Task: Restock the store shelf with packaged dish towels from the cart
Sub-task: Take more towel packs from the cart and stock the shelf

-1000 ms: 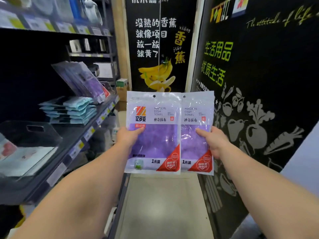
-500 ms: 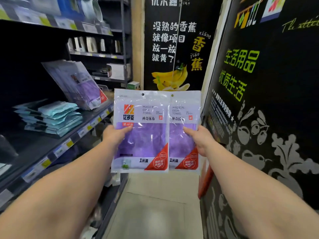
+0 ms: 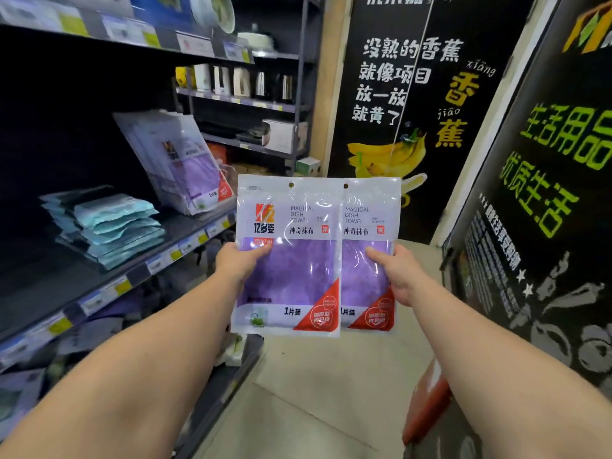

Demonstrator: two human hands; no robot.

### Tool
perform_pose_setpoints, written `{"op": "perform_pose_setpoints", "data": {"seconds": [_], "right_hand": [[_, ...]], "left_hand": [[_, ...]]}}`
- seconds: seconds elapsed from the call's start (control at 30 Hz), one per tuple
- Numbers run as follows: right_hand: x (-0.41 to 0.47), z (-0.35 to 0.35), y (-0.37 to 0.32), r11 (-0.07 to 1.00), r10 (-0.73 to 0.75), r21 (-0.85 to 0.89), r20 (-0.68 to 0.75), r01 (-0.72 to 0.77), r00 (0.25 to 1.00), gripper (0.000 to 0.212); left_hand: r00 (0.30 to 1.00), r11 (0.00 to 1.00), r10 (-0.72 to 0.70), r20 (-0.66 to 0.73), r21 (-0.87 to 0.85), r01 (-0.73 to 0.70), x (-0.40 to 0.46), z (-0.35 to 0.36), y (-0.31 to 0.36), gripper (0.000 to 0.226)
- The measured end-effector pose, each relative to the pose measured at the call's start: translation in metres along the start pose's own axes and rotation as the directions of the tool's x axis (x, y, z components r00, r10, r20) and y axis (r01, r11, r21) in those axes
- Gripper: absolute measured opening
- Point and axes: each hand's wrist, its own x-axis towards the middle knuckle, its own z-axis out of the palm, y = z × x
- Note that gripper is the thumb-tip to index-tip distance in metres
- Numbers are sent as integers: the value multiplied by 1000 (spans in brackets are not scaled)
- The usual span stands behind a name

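I hold two purple packaged dish towels upright in front of me over the aisle. My left hand (image 3: 236, 263) pinches the left edge of the front pack (image 3: 291, 260). My right hand (image 3: 394, 273) pinches the right edge of the rear pack (image 3: 364, 270), which the front one partly overlaps. On the dark shelf (image 3: 109, 289) to my left, a leaning row of the same purple dish towel packs (image 3: 178, 164) stands beside a flat stack of teal packs (image 3: 106, 223). The cart is hardly visible; only a red rim (image 3: 427, 402) shows at lower right.
Price labels line the shelf edge. Higher shelves hold kettles (image 3: 241, 81) and boxes (image 3: 281, 135) farther back. A black banana poster (image 3: 407, 104) closes the aisle ahead, and a black signboard (image 3: 543, 193) stands on the right. Pale floor (image 3: 314, 392) lies below my arms.
The view has shifted forward and left along the shelf. Both packs stay in my hands and sit closer to the leaning purple packs on the shelf.
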Motion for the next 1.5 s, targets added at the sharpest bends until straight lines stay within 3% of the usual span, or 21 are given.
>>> {"op": "perform_pose_setpoints", "data": {"seconds": [0.13, 0.27, 0.5, 0.63, 0.83, 1.0, 1.2, 1.37, 1.5], "right_hand": [[51, 18, 3, 1000, -1, -13, 42, 1, 999, 22], [103, 37, -4, 1000, 15, -18, 43, -15, 999, 25], [186, 87, -40, 999, 6, -54, 66, -3, 998, 13], [227, 126, -51, 996, 2, -86, 113, 7, 994, 25], [258, 184, -64, 997, 1, -78, 182, 13, 983, 18], [276, 223, -74, 999, -2, -40, 253, 12, 967, 16], [301, 262, -78, 999, 39, -33, 325, -30, 945, 28], [331, 300, -86, 999, 42, -14, 413, -39, 910, 27], [368, 335, -90, 999, 30, 9, 509, -40, 860, 28]], "left_hand": [[1000, 1000, -15, -19, 15, 15, 47, 9, -2, 22], [1000, 1000, -7, -28, 3, 7, 100, 22, 3, 25], [998, 996, -15, -59, -87, 9, 187, 28, 24, 26], [994, 994, 23, -108, -102, -34, 229, 13, 31, 29], [979, 993, 34, -200, -108, -56, 273, -24, 36, 33], [953, 992, 59, -298, -89, -89, 292, -51, 45, 36], [918, 990, 81, -389, -77, -119, 301, -76, 47, 22], [872, 990, 75, -485, -72, -125, 312, -98, 52, 25], [813, 979, 48, -580, -136, -155, 325, -104, 58, 39]]}}
